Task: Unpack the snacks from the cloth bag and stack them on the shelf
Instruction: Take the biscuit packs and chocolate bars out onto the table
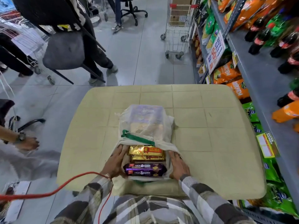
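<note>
1. The cloth bag (145,126) lies on its side on the beige worktop (210,126), mouth toward the person. In the opening you can see gold biscuit packs (145,153) and, nearest the person, purple Hide & Seek packs (144,169). More packs show faintly through the fabric further in.

2. The left hand (114,164) and right hand (178,167) are spread flat against the two sides of the mouth, fingers extended, holding the cloth apart. Neither hand has hold of a snack yet.

3. Biggest risk I'd guess: the purple packs sit close to the near edge of the worktop. Tug the bag back or let the cloth go slack and they could slide off into the lap or onto the floor.

4. The green strap (137,137) lies across the opening above the gold packs and could snag whatever gets pulled out from deeper in.

5. The shelf (252,78) is off to the right, already crowded with orange snack bags (226,73) and cola bottles (258,41), so stacking space looks tight.

6. A red cable (64,186) runs by the left sleeve, and it could catch on a wide reach.
</note>
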